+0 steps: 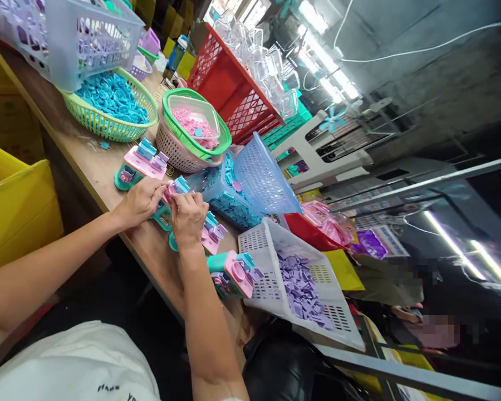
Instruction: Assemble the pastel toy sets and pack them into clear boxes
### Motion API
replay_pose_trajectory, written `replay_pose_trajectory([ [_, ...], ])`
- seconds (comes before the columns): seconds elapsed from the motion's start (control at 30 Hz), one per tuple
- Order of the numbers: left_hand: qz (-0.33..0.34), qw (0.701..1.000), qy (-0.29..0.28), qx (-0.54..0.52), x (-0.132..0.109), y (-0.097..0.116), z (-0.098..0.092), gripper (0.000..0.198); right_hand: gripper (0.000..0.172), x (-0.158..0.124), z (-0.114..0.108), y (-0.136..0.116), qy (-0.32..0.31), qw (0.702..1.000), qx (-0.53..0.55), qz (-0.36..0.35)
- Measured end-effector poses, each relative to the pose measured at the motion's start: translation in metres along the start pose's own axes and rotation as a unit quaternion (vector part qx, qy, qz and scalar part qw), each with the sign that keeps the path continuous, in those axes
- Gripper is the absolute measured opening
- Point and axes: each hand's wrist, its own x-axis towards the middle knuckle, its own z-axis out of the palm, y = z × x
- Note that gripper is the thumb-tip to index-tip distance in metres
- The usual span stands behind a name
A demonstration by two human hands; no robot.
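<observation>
My left hand [140, 201] and my right hand [187, 219] meet over a pink and teal plastic toy [171, 192] at the wooden table's [92, 167] front edge. Both hands curl closed on it, fingertips pinching at its top. A second such toy [144, 161] lies just beyond my left hand. Another [214, 233] sits right of my right hand, and a third [234, 274] lies nearer the table's edge.
A white basket of purple pieces [300, 287] tilts at the right. A blue basket [250, 186] holds blue parts. A green basket of blue discs [111, 106], a bowl of pink pieces [192, 125], a red crate [229, 83] and a yellow bin [16, 200] surround the spot.
</observation>
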Motion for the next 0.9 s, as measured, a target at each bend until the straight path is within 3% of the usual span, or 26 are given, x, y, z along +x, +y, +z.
replay_pose_trajectory([
  [0.2,0.05,0.998,0.038,0.005,-0.008,0.001,0.008,0.037,0.022,0.01,-0.014,-0.012,-0.076,0.994,-0.059,-0.053],
  [0.4,0.068,0.997,0.012,0.036,-0.004,-0.001,0.007,0.035,0.022,0.026,-0.03,-0.005,-0.149,0.98,-0.059,-0.116],
  [0.53,0.063,0.998,0.009,0.02,-0.004,-0.004,0.006,0.032,0.018,0.024,-0.035,0.003,-0.147,0.979,-0.069,-0.126],
  [0.77,0.117,0.992,0.05,0.013,0.0,-0.011,0.011,0.028,0.016,0.018,-0.034,0.002,-0.145,0.978,-0.097,-0.111],
  [0.9,0.139,0.988,0.016,0.067,0.003,-0.015,0.008,0.032,0.017,0.02,-0.036,-0.003,-0.16,0.971,-0.128,-0.122],
])
